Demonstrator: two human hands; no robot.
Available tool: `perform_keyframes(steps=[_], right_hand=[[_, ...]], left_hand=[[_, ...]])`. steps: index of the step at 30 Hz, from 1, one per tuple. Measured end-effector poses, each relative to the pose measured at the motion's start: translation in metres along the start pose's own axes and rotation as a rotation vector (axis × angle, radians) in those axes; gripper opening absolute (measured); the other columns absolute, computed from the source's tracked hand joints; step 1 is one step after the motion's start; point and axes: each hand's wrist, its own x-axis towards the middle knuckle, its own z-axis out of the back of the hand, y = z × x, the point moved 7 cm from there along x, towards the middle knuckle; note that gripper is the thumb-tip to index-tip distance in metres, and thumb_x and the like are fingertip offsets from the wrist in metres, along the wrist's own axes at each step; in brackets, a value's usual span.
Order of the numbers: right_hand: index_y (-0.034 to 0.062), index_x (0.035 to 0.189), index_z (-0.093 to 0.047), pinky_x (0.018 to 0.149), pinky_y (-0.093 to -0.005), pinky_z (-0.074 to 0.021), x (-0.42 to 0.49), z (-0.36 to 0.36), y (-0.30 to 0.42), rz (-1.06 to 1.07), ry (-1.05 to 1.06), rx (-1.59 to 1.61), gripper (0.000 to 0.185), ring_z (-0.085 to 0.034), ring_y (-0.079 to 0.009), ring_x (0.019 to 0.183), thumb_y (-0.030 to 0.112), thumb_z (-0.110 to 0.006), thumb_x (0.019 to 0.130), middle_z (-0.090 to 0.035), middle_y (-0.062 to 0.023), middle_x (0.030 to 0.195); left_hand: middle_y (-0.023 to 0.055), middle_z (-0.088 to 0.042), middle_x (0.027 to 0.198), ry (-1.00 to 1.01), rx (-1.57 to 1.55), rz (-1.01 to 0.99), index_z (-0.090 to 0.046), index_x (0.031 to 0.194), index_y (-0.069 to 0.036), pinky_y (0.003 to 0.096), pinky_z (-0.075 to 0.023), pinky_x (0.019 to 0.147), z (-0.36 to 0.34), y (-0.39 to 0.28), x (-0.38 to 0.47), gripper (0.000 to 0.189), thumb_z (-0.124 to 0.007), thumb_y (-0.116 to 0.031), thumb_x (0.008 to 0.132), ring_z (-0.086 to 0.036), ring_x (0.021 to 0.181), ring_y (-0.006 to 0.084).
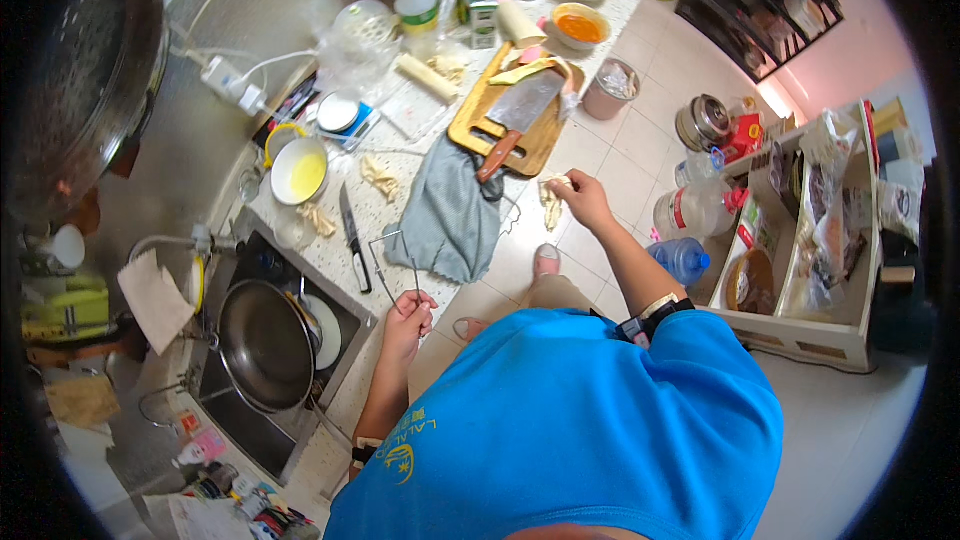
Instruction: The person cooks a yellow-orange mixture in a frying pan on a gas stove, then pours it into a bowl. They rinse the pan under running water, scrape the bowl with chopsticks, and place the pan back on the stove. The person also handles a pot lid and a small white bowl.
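Note:
In my left hand point(409, 321) is a thin, bent metal wire frame point(376, 262), its angular end raised over the counter's front edge. My right hand point(586, 200) pinches a pale crumpled piece point(551, 206), cloth or paper, above the tiled floor. Between the two, a grey-blue towel point(454, 210) lies spread on the speckled counter. A kitchen knife with a black and white handle point(361, 270) lies left of the towel. Beyond it, a cleaver with a wooden handle point(499, 155) rests on a wooden cutting board point(469, 116).
A wok point(266, 345) sits over the sink at left. Near the wall stand a bowl of yellow liquid point(306, 172) and a small scale point(360, 127). Crumpled pale pieces point(380, 178) lie on the counter. A pink bin point(609, 94) and large plastic bottles point(694, 210) stand on the floor at right.

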Motion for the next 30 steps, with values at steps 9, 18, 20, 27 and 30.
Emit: perform_keyframes(steps=[9,18,20,27,30], right_hand=[[-0.0007,0.079,-0.063,0.06,-0.0324,-0.0449,0.065,0.142,-0.14,-0.203,-0.137,-0.131,0.04,-0.058,-0.0221,0.063,0.04,-0.061,0.078,-0.061,-0.0137,0.067],[0.0042,0.081,-0.059,0.05,-0.0219,-0.0426,0.149,0.278,-0.229,-0.389,-0.147,0.119,0.025,-0.051,-0.0078,0.056,0.029,-0.062,0.079,-0.057,-0.0002,0.067],[0.0044,0.082,-0.057,0.049,-0.0222,-0.0424,0.162,0.294,-0.24,-0.414,-0.154,0.181,0.023,-0.051,-0.0082,0.056,0.027,-0.063,0.079,-0.057,-0.0009,0.069],[0.0055,0.082,-0.053,0.054,-0.023,-0.0481,0.204,0.304,-0.285,-0.589,-0.253,0.516,0.017,-0.057,-0.0106,0.062,0.017,-0.064,0.078,-0.057,-0.0025,0.071],[0.0058,0.081,-0.052,0.056,-0.0232,-0.0498,0.225,0.317,-0.291,-0.576,-0.258,0.511,0.015,-0.059,-0.011,0.063,0.013,-0.065,0.077,-0.057,-0.0022,0.071]], left_hand=[[0.0052,-0.055,0.077,0.026,0.24,0.097,-0.052,0.093,0.0,0.0185,-0.0285,0.042,-0.127,0.018,0.075,0.01,-0.053,-0.002,0.083,-0.038,0.048,0.0051],[0.0029,-0.055,0.073,0.117,0.222,0.052,-0.053,0.093,-0.001,0.018,-0.0288,0.044,-0.293,0.031,0.193,0.011,-0.054,-0.008,0.084,-0.038,0.049,0.0046],[0.0024,-0.055,0.073,0.149,0.243,0.076,-0.054,0.093,-0.001,0.0182,-0.0284,0.044,-0.317,0.031,0.211,0.011,-0.055,-0.009,0.084,-0.038,0.05,0.0045],[0.0023,-0.059,0.082,0.307,0.589,0.229,-0.057,0.095,0.0,0.0194,-0.0429,0.063,-0.368,0.026,0.285,0.014,-0.056,-0.009,0.084,-0.055,0.071,0.0067],[0.0026,-0.06,0.084,0.411,0.712,0.227,-0.057,0.095,0.0,0.0204,-0.0449,0.068,-0.393,0.019,0.332,0.014,-0.056,-0.009,0.084,-0.056,0.075,0.0074]])
